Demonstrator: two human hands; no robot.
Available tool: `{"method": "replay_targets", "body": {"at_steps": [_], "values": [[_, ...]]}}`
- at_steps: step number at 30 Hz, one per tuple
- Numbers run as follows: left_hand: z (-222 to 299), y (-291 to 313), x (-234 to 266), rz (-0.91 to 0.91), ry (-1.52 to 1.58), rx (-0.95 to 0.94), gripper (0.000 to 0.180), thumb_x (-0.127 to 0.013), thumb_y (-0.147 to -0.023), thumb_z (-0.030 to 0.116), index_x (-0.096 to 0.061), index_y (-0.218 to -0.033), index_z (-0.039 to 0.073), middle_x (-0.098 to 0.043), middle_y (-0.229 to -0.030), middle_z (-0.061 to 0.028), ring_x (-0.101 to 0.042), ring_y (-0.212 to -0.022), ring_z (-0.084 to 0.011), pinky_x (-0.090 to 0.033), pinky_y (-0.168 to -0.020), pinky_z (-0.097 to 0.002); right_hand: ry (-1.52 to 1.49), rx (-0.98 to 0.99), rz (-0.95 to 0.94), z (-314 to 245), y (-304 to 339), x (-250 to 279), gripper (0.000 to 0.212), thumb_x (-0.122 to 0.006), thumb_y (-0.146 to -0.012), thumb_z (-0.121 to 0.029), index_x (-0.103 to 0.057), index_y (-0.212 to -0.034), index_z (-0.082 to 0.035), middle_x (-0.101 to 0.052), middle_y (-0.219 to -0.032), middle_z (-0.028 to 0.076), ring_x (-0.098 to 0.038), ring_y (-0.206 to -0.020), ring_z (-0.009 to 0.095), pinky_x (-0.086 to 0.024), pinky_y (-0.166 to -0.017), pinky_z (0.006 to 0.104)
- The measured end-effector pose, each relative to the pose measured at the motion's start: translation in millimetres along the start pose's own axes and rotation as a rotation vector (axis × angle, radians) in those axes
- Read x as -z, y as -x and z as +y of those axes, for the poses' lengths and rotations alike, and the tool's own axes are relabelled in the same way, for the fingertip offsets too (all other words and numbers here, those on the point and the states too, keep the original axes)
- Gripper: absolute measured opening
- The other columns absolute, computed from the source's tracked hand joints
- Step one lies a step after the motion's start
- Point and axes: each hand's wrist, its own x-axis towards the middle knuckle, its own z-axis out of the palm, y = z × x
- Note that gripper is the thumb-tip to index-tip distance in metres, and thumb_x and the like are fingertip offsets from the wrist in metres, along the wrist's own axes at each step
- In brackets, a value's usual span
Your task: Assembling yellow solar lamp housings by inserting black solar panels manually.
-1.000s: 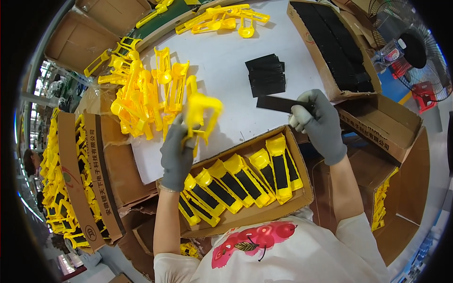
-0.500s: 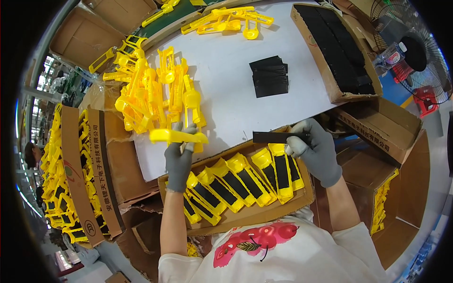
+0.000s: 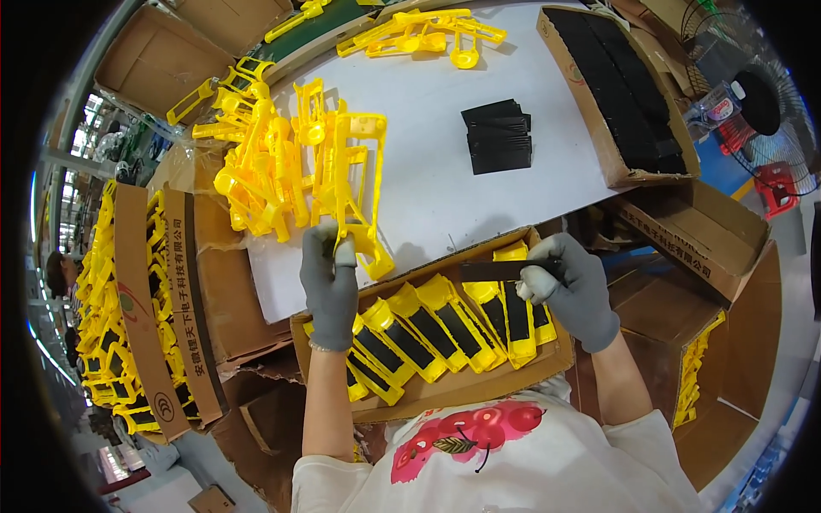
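My left hand, in a grey glove with pale fingertips, is closed on a yellow plastic frame. The frame stands up from my fingers, its open middle showing the table behind. In my gloved right hand a flat black strip is pinched between thumb and fingers and points left. Both hands are over the far edge of a cardboard box. In it lies a slanted row of yellow frames with black strips set in them.
Loose yellow frames are heaped on the white table's left, with more yellow frames at its far edge. A stack of black strips lies right of centre. A carton of black strips stands beyond. Another carton with yellow frames is at left.
The yellow frame in my left hand has swung from lying sideways to standing up, its open side now visible. My right hand has dipped slightly, still with the black strip.
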Motion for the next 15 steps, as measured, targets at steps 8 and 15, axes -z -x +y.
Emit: {"method": "replay_targets", "body": {"at_steps": [8,15], "values": [[43,30,-12,0.081,0.557,0.486,0.031,-0.056,-0.092,0.007,-0.047,-0.121,0.006,-0.054,-0.128,-0.0127,-0.063,-0.092,-0.0161,-0.048,-0.061,-0.0223,0.026,0.027,-0.137,-6,3,-11,0.015,-0.064,-0.089,-0.011,-0.062,-0.099,0.000,-0.068,-0.079,0.008,-0.065,-0.073,0.009,-0.052,-0.067,0.0230],[34,51,-11,0.037,0.202,0.348,0.036,-0.057,-0.092,0.009,-0.057,-0.128,0.004,-0.061,-0.113,-0.0052,-0.058,-0.096,-0.0093,-0.048,-0.082,-0.0234,0.098,0.083,-0.153,-4,3,-13,0.019,-0.067,-0.088,-0.015,-0.062,-0.099,0.000,-0.068,-0.079,0.008,-0.065,-0.071,0.010,-0.052,-0.067,0.0239]]}}
